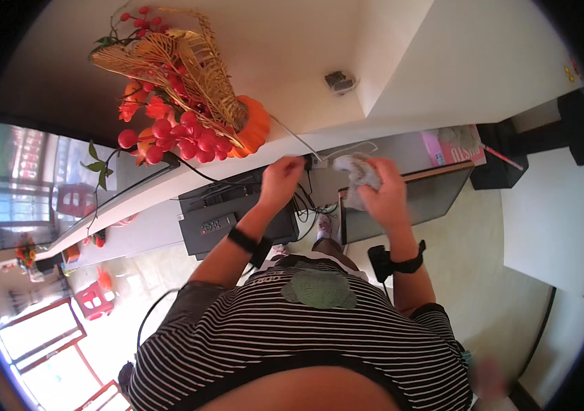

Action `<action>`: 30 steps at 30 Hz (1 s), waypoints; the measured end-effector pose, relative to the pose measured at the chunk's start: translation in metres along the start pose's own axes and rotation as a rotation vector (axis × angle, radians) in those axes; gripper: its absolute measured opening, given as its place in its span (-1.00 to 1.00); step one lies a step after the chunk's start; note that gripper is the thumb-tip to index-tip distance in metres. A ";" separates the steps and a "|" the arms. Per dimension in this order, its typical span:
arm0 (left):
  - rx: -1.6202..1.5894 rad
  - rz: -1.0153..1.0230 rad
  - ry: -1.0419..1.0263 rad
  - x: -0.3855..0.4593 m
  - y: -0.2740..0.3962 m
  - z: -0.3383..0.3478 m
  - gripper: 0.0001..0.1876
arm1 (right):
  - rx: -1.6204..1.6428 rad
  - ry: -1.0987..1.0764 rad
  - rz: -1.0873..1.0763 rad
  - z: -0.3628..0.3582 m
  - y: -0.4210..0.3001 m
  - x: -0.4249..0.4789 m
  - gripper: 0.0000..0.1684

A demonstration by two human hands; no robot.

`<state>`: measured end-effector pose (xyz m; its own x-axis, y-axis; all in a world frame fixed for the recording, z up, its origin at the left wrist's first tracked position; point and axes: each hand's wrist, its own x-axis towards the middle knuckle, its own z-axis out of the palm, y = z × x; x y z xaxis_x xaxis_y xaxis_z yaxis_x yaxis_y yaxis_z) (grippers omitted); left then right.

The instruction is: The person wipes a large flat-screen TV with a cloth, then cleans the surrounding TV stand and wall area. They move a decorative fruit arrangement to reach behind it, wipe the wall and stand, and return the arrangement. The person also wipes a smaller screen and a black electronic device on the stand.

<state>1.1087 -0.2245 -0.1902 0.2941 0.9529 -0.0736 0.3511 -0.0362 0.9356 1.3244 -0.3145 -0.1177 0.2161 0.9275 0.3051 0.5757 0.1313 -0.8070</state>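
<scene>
A crumpled grey cloth [357, 172] hangs from my right hand [387, 192], whose fingers are closed around it. It is held over the open compartment of a white TV cabinet [292, 146]. My left hand [281, 180] is raised to the left of the cloth, its fingers curled and blurred. It is near dark plugs and a white power strip [318, 162]; whether it touches or holds anything there is unclear. Black cables [304, 200] hang tangled below the hands. To the left, a remote control [218, 224] lies on a black box-shaped device [250, 218].
An orange pumpkin-shaped pot [253, 126] with artificial berries [184, 133] stands by the television [91, 190]. A glass panel with a wooden edge [410, 203] juts out near my right hand. Further right are a pink box [456, 146] and a black speaker [500, 159]. A red stool [94, 299] stands behind left.
</scene>
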 end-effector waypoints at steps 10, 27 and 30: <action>-0.175 -0.221 0.136 -0.078 -0.066 -0.087 -0.75 | 1.144 0.058 0.907 0.189 0.031 -0.032 -0.71; 0.015 0.037 0.319 0.000 -0.015 -0.109 -0.20 | 0.965 0.918 0.361 0.192 0.065 0.054 -0.49; -0.108 0.049 0.272 0.010 -0.017 -0.108 -0.21 | 0.578 0.913 0.332 0.172 0.070 0.070 -0.47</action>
<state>1.0095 -0.1820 -0.1700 0.0539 0.9971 0.0545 0.2417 -0.0660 0.9681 1.2440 -0.1796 -0.2401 0.9220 0.3750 0.0961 -0.0173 0.2879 -0.9575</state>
